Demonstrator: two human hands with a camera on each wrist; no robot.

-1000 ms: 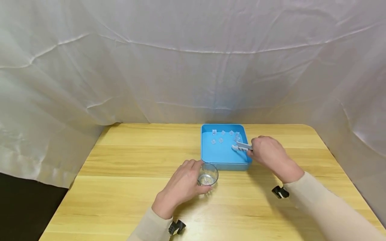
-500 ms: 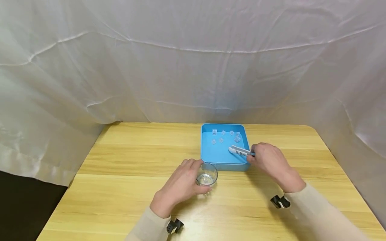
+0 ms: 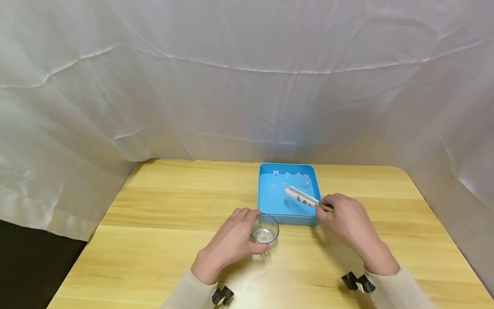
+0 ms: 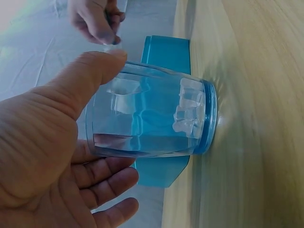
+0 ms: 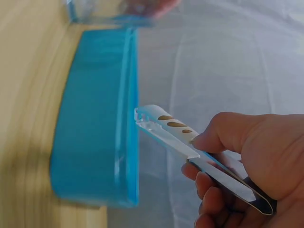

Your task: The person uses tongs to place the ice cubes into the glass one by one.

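The tongs [image 3: 302,198] are in the right hand [image 3: 347,221], which pinches them with its thumb on one side and bent fingers on the other. That hand is by the near right corner of the blue box [image 3: 297,220]. The tongs slant down and left, so their tips are over the inside of the box, close to the height of its rim. The left hand [image 3: 229,240] holds the glass [image 3: 266,227], with the thumb on the near side and a finger reaching round the far side; its other fingers curl loosely.

The tongs have white ends with small oval marks, and shiny metal arms that meet in a bend at the back. The arms are squeezed close together, and a small clear piece [image 5: 143,119] shows at the tips. The glass is see-through and stands upright on the table [image 3: 154,240], with clear chunks [image 4: 190,107] at its bottom. More clear cubes [image 3: 275,174] lie in the far part of the box.

The glass is right by the near left part of the box; I cannot tell if they touch. Wood shows between the two hands and on both sides of the box. A pale cloth [image 3: 231,98] hangs behind the table's back edge.
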